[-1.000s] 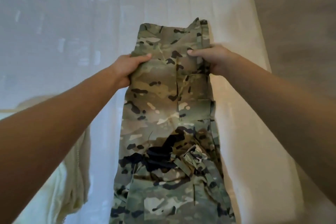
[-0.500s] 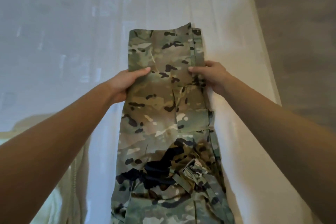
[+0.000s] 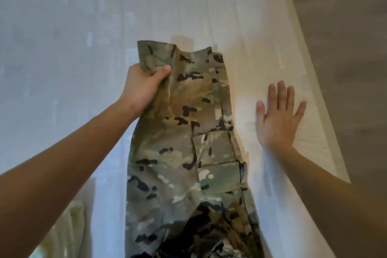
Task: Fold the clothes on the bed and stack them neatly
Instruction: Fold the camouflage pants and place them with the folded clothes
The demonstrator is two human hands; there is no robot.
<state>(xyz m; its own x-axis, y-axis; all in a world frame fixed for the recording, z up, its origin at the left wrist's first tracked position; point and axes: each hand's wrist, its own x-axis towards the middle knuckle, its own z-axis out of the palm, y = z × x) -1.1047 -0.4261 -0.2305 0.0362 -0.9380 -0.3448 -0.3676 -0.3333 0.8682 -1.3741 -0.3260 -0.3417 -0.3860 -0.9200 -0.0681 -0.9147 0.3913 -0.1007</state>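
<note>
Camouflage trousers (image 3: 184,153) lie lengthwise down the middle of the white bed (image 3: 83,48), legs folded together, cuffs at the far end. My left hand (image 3: 142,86) grips the far left corner of the cuff end, thumb on top, and lifts that corner off the sheet. My right hand (image 3: 278,115) lies flat on the bare sheet to the right of the trousers, fingers spread, touching no cloth. The waist end runs out of view at the bottom.
A pale cream garment (image 3: 69,226) lies at the lower left beside my left forearm. The bed's right edge (image 3: 314,90) runs diagonally, with grey floor (image 3: 351,27) beyond it.
My right hand let go of the trousers' right edge and moved right onto the sheet, palm down. My left hand closed round the cuff corner and raised it.
</note>
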